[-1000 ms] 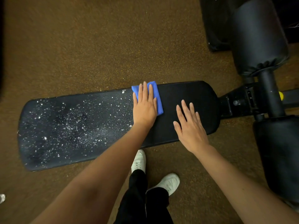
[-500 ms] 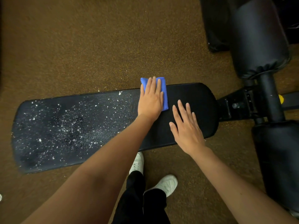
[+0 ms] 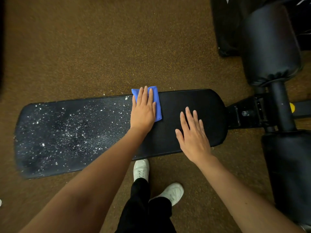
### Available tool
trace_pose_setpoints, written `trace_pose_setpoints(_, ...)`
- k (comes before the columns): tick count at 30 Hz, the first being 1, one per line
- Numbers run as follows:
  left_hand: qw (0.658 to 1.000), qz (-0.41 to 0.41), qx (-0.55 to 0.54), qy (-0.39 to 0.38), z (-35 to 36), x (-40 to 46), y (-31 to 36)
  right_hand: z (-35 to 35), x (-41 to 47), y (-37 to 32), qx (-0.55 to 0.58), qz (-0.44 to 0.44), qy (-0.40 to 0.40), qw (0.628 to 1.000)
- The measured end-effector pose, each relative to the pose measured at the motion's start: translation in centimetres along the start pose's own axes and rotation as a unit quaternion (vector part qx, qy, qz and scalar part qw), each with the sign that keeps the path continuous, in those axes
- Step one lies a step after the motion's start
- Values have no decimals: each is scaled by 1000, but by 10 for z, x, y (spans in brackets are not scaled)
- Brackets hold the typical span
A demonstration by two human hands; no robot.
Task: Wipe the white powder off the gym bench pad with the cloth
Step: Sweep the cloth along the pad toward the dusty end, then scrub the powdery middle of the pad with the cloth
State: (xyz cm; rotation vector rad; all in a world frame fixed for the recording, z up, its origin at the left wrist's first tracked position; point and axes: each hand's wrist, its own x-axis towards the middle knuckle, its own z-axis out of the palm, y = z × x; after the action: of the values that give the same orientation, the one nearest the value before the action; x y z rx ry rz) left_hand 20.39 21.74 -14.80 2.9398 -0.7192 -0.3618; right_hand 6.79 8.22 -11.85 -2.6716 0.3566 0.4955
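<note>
A long black gym bench pad (image 3: 193, 105) lies across the view. White powder (image 3: 67, 132) speckles its left half; the right half looks clean and dark. A folded blue cloth (image 3: 157, 105) rests at the pad's far edge near the middle. My left hand (image 3: 143, 111) lies flat on the cloth and presses it down, fingers pointing away from me. My right hand (image 3: 191, 135) lies flat on the clean right part of the pad, fingers spread, holding nothing.
Brown speckled rubber floor (image 3: 101, 47) surrounds the bench, with a few powder grains by the far edge. Black roller pads (image 3: 269, 47) and the bench frame (image 3: 252, 113) stand at the right. My white shoes (image 3: 141, 169) stand just under the near edge.
My left hand slid the cloth up to the far edge of the pad and stays there at the powder's border. The right hand stayed planted on the pad.
</note>
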Motion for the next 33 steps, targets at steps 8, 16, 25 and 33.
trace_pose_setpoints(8,998,61,17,-9,4,20,44,4,-1,6,-3,-9,5,1000)
trace_pose_setpoints(16,996,-64,-29,51,4,0,-2,-1,1,1,-5,-25,-4,1000)
trace_pose_setpoints(25,998,68,8,-15,0,-2,25,1,1,-10,-10,-35,-11,999)
trace_pose_setpoints(33,998,-8,-53,-18,-5,-12,15,-7,2,-21,-53,3,-21,998)
